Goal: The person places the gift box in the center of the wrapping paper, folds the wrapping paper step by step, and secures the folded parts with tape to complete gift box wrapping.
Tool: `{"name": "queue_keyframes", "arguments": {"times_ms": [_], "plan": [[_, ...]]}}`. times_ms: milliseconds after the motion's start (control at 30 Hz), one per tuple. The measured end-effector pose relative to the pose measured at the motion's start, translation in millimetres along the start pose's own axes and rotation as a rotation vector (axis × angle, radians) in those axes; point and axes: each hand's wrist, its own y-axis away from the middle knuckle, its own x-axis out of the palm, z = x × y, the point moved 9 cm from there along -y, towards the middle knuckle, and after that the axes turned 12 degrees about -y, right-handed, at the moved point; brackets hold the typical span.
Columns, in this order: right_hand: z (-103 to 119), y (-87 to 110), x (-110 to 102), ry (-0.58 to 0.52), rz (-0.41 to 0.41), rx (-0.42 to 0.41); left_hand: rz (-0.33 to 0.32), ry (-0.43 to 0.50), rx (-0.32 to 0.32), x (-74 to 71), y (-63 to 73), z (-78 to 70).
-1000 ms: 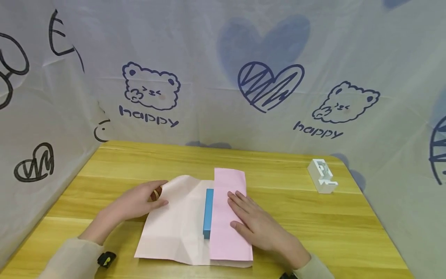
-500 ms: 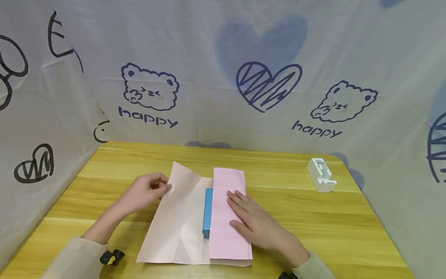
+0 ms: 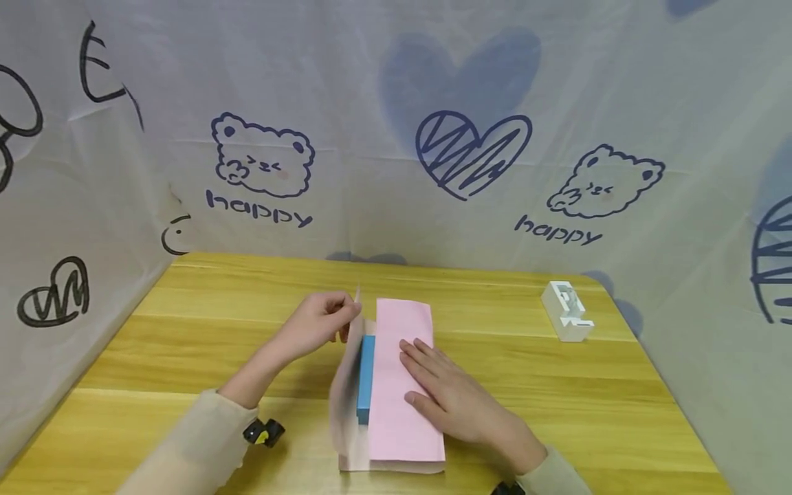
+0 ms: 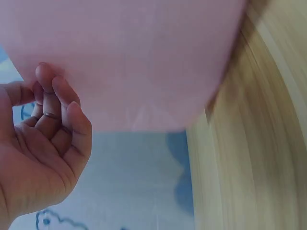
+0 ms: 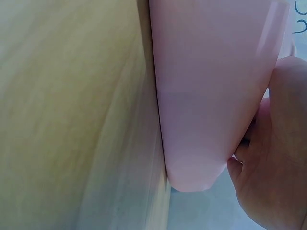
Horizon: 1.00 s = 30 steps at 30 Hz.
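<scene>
A sheet of pink wrapping paper lies on the table, its right side folded over a blue box. Only a narrow left strip of the box shows. My left hand pinches the far corner of the paper's left side, which stands raised and curved beside the box. In the left wrist view the thumb and fingertips of the left hand meet at the paper's edge. My right hand rests with extended fingers on the folded pink flap, pressing over the box. The right wrist view shows the paper's folded side beside that hand.
A white tape dispenser stands at the back right of the wooden table. Behind the table hangs a pale cloth with drawn bears and hearts.
My left hand took hold of the paper's left corner, lifted it and carried it right, so the left side now stands up near the box. The right hand stays on the flap.
</scene>
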Motion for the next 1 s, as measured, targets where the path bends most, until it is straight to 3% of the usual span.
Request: {"name": "queue_keyframes", "arguments": {"times_ms": [267, 467, 600, 700, 1000], "plan": [[5, -2.3, -3, -0.049, -0.064, -0.079, 0.005, 0.08, 0.004, 34.5, -19.9, -19.0], [4, -4.6, -15, -0.124, -0.193, -0.095, 0.066, 0.089, 0.013, 59.4, -25.9, -23.2], [1, -4.1, -23, -0.135, -0.272, -0.078, 0.085, 0.057, 0.022, 70.3, -28.4, -25.1], [-2, -3.6, -24, -0.117, -0.27, -0.076, 0.084, 0.022, 0.033, 75.9, -30.2, -24.3], [-13, 3.6, -40, -0.181, -0.32, -0.214, 0.102, -0.119, 0.059, 86.0, -29.9, -25.5]]}}
